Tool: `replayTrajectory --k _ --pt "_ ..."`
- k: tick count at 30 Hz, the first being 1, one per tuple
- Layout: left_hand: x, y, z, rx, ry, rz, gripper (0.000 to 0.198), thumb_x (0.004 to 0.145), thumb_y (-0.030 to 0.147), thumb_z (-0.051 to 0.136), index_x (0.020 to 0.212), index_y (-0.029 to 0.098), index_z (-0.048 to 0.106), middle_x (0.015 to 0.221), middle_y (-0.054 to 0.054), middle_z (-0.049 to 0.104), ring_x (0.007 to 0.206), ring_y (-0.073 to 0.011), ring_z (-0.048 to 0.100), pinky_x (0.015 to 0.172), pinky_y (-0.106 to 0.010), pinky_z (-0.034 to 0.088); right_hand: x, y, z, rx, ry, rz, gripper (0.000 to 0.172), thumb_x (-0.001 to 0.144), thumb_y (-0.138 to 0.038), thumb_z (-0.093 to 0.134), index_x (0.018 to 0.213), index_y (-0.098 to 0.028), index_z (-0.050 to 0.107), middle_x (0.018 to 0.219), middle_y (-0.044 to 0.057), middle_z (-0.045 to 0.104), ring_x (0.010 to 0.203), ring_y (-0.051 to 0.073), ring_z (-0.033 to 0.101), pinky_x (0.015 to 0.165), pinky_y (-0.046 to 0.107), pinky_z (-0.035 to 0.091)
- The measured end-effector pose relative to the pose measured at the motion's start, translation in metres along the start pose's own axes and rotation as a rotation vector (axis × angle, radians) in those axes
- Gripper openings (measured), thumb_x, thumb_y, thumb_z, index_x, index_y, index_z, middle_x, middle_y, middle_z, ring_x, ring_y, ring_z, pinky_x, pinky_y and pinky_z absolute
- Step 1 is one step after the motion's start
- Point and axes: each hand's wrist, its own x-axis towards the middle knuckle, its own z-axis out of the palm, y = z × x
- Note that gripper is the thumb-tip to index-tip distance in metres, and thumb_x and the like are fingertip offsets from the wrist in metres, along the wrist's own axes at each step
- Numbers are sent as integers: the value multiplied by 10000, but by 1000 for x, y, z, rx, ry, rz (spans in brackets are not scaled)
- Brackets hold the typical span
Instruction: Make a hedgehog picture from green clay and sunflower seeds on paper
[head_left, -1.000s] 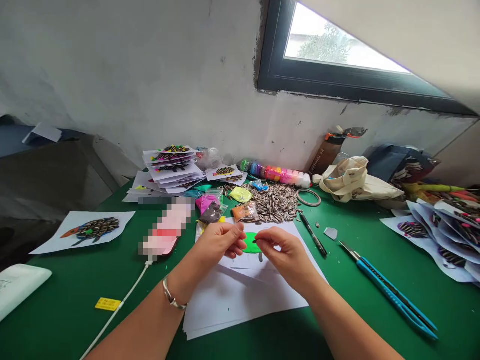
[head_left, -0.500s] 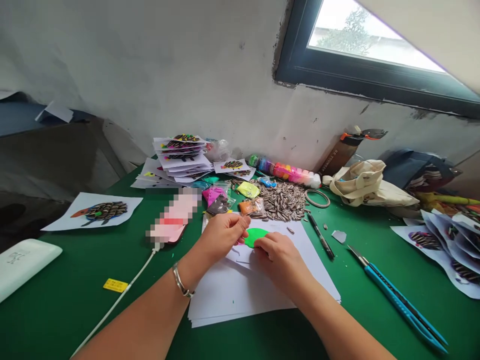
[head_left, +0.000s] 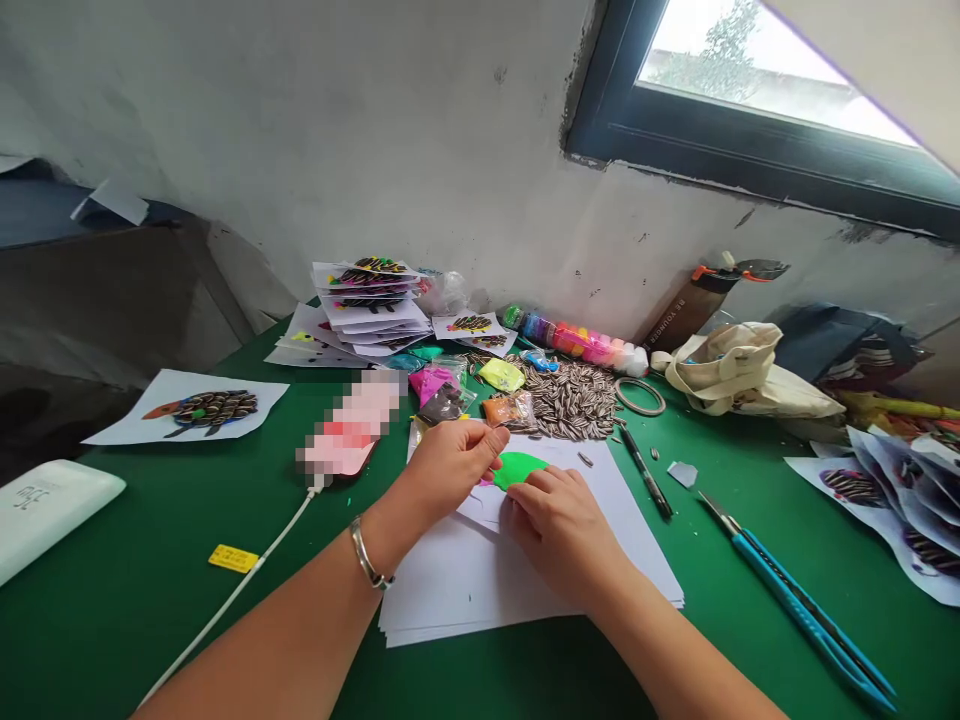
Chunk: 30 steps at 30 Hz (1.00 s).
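Green mat [head_left: 112, 640], hand [head_left: 559, 530] on lime clay [head_left: 517, 468], bottle [head_left: 679, 318] reads "BE YOUNGER".

This looks like a small craft workroom: a green-topped desk [head_left: 112, 640] spread with sunflower seeds [head_left: 566, 402], modelling clay [head_left: 574, 342] and finished seed pictures [head_left: 191, 412].

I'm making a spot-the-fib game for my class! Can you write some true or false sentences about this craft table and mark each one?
1. The left hand has a metal bangle on its wrist. True.
2. The right hand touches the bright green clay. True.
3. The blue-handled craft knife stands in a cup. False: it lies on the green table mat.
4. The striped sunflower seeds are shut in a jar. False: they lie in a loose heap on the green table mat.
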Motion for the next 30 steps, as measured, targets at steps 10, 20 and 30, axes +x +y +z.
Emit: replayTrajectory --k 10,20,30 --pt "1 -3 -1 75 -5 28 434 856 534 506 662 169 639 689 -47 680 625 -171 645 560 -255 498 -7 -1 -22 127 -93 67 290 803 -67 517 877 -242 736 796 38 652 776 180 567 698 299 348" --pt "1 -3 0 121 -6 32 411 832 520 510 622 186 624 655 -38 676 628 -185 640 571 -268 479 -7 -6 -26 52 -153 41 247 826 -68 523 819 -230 709 784 32 645 777 179 567 679 297 329" --pt "1 -2 -1 186 -4 39 360 827 453 510 606 190 618 636 -31 670 619 -183 632 572 -267 455 -9 -6 -22 -5 -181 -8 251 860 -87 504 837 -238 702 749 24 607 730 165 534 667 297 309"
